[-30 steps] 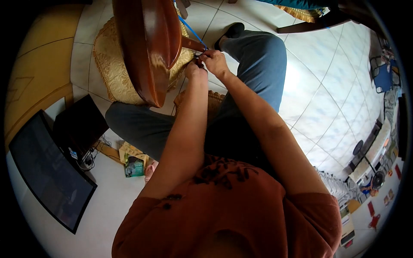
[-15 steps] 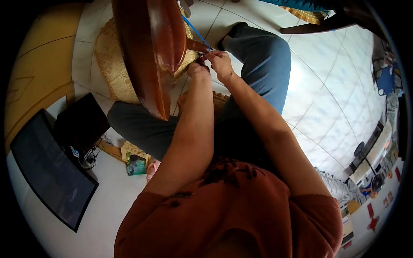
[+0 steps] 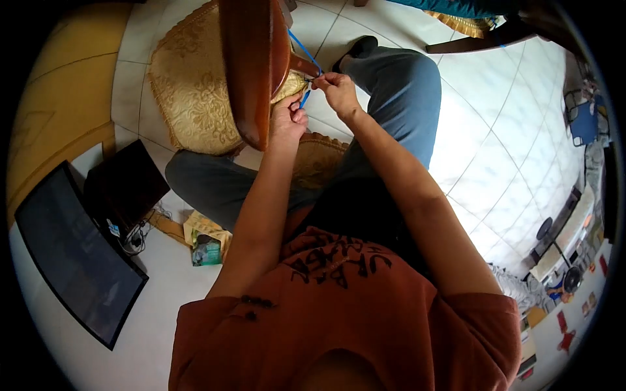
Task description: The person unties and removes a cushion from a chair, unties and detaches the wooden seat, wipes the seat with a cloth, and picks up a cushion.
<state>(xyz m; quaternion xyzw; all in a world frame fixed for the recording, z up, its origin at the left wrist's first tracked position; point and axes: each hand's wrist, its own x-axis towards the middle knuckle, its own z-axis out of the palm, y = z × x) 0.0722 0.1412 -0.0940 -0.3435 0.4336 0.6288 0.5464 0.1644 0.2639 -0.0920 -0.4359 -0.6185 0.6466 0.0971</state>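
My left hand point(image 3: 289, 118) is closed beside the edge of a dark reddish wooden chair part point(image 3: 248, 72), with a short length of blue cord point(image 3: 304, 99) at its fingertips. My right hand point(image 3: 336, 92) pinches something small and dark by the end of a wooden rung point(image 3: 304, 65); the fingers partly hide it. Another stretch of blue cord point(image 3: 302, 44) slants from the chair down to the rung. A gold patterned cushion point(image 3: 192, 81) lies behind and left of the wooden part.
A dark monitor point(image 3: 78, 254) and a black box point(image 3: 127, 186) stand at the left. My bent legs point(image 3: 404, 104) frame the chair. Another curved wooden leg point(image 3: 466, 44) is at the upper right, and a ruffled cushion point(image 3: 319, 159) lies below my hands.
The wooden chair part has swung right and up, showing more of the gold cushion. My left hand has moved slightly down and left, away from my right hand, and blue cord now shows between them.
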